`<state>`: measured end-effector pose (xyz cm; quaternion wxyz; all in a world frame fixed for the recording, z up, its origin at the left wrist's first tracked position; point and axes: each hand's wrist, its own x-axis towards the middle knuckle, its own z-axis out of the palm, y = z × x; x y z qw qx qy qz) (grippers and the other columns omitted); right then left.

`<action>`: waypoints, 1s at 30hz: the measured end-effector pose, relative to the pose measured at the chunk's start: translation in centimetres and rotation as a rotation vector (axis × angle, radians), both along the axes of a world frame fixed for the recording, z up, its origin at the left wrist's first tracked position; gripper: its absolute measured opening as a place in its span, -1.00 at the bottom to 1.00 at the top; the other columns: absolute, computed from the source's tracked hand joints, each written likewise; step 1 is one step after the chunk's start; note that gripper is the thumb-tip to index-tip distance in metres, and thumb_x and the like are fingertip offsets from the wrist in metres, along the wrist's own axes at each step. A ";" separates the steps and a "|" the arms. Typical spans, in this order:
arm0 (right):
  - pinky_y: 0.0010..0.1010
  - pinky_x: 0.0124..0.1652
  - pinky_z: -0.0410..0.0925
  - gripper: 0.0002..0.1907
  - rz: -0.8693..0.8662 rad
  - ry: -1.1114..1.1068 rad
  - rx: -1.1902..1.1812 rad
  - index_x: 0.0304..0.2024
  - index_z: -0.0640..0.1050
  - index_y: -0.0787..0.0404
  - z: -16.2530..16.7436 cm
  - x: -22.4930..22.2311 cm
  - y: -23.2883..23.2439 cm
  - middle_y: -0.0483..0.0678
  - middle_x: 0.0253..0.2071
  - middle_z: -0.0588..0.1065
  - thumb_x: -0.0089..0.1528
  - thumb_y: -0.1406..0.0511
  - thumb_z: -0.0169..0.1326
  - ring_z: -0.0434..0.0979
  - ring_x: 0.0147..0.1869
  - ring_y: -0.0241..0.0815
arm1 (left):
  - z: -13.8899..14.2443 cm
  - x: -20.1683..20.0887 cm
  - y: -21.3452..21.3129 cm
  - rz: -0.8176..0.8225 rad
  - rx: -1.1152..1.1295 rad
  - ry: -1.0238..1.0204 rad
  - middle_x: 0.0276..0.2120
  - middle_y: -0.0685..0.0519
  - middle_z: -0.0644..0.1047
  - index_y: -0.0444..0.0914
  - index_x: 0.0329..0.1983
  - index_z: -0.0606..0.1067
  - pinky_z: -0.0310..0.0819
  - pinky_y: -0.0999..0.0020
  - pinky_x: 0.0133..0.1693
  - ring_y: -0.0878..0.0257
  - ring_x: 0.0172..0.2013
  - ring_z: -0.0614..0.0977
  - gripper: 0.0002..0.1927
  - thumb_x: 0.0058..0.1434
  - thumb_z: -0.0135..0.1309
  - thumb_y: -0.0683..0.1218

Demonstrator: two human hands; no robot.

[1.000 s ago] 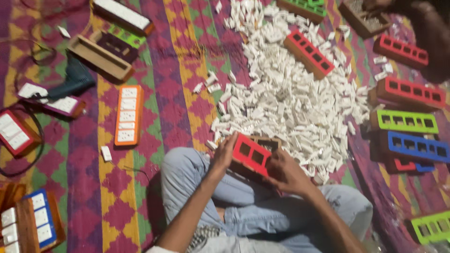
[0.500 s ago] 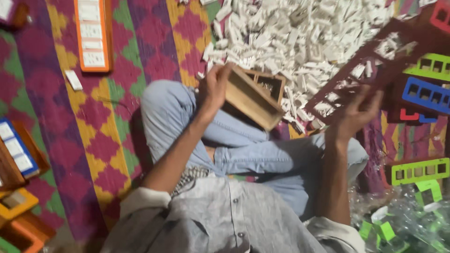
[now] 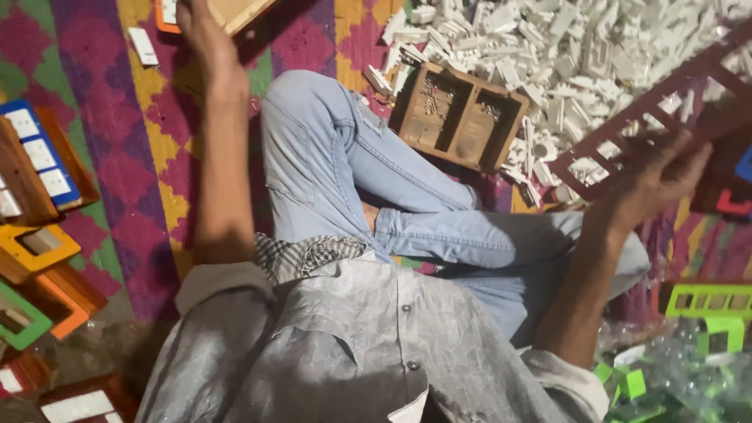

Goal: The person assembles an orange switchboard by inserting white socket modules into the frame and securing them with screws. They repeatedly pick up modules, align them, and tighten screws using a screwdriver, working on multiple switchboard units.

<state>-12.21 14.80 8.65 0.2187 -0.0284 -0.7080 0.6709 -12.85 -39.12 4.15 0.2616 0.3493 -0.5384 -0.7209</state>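
Red plastic frame [image 3: 650, 129], long and windowed, lies across the right hand's [image 3: 654, 184] curled fingers [image 3: 689, 168], raised over the white switch-part pile [image 3: 564, 55]. Left hand [image 3: 205, 35] grips a wooden box [image 3: 235, 9] at the top edge. Step: swapping pieces (judging). An empty wooden box [image 3: 458, 117] sits left of the right fingers; seating the frame needs alignment.

Two hands show, the left hand [image 3: 205, 35] at the upper left of the frame and the right hand [image 3: 654, 178] at the right; one open wooden box [image 3: 458, 117] with two compartments; one dark red plastic frame [image 3: 650, 117]; white switch parts [image 3: 580, 55] too many to count; one green frame [image 3: 709, 300] at lower right.
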 end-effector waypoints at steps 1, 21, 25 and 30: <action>-0.46 -0.16 0.47 -0.74 0.001 0.000 0.033 0.27 0.43 0.29 0.0 0.0 -0.3 -0.07 -0.15 0.47 0.64 0.25 0.05 0.47 -0.17 -0.31 | -0.3 0.7 -0.4 -0.051 0.099 -0.112 0.07 -0.12 0.57 -0.32 0.28 0.34 0.54 0.28 -0.15 0.06 -0.05 0.62 -0.42 0.44 -0.13 0.21; -0.18 -0.08 0.40 -0.69 0.227 0.444 1.235 0.03 0.63 0.18 0.3 2.7 -10.9 -0.02 -0.09 0.57 0.24 0.45 0.33 0.56 0.02 -0.02 | 2.1 1.1 17.7 -0.918 0.515 0.160 0.49 -0.07 0.15 -0.30 0.56 0.09 0.35 0.13 0.35 0.12 0.42 0.30 -0.27 0.44 0.02 0.05; -0.15 0.03 0.36 -0.60 0.360 0.257 1.297 0.07 0.63 0.14 -0.3 1.8 -10.9 -0.08 0.00 0.55 0.15 0.40 0.25 0.50 0.13 -0.02 | 0.7 0.2 18.7 -0.879 0.625 0.022 0.27 -0.29 0.48 -0.35 0.42 0.13 0.60 0.08 0.08 -0.11 0.03 0.64 -0.38 0.39 0.05 -0.09; -0.12 0.09 0.33 -0.54 0.415 0.088 1.261 0.13 0.59 0.16 -0.4 1.0 -11.4 -0.05 0.10 0.49 0.16 0.36 0.29 0.45 0.19 0.01 | -0.5 0.6 19.5 -0.949 0.531 -0.026 0.24 -0.11 0.48 -0.39 0.33 0.27 0.60 0.15 0.03 0.03 0.02 0.67 -0.51 0.38 0.02 -0.15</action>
